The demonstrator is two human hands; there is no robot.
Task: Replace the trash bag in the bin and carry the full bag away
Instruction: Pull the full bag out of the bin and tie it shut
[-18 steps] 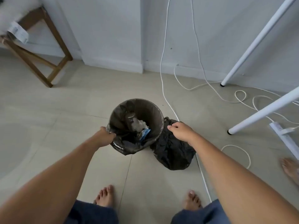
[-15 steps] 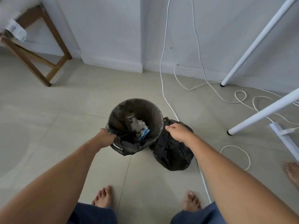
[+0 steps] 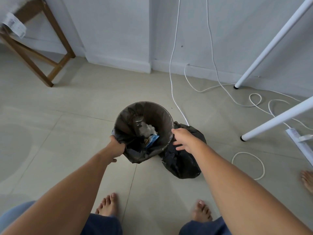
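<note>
Tiled floor (image 3: pixel 50 133) fills most of the view, white wall behind. White table legs (image 3: pixel 271 46) on the right, wooden stool (image 3: pixel 50 53) top left, white cables (image 3: pixel 172 68) trailing down to the floor near the bin. Bin (image 3: pixel 162 109) stands at centre, lined with a dark trash bag (image 3: pixel 135 154) whose edge is folded over the rim; a bottle (image 3: pixel 139 123), white paper and a blue wrapper (image 3: pixel 153 139) lie inside. A second black bag (image 3: pixel 183 163) sits on the floor touching the bin's right side.

Left hand (image 3: pixel 116 146) grips the liner at the near-left rim, fingers curled into the plastic. Right hand (image 3: pixel 183 139) is loose, fingers spread, at the right rim and over the black bag; contact with either is unclear.

Step, as I judge it: starting to free the full liner from the rim. Next move probably calls for the right hand to pinch the liner's opposite edge so both sides can be gathered and lifted, bin kept from tipping.

Hard to tell: whether the floor bag is full or a crumpled spare. Left fingertips hidden in plastic. Another person's foot (image 3: pixel 307 181) is cut off at the right edge.
</note>
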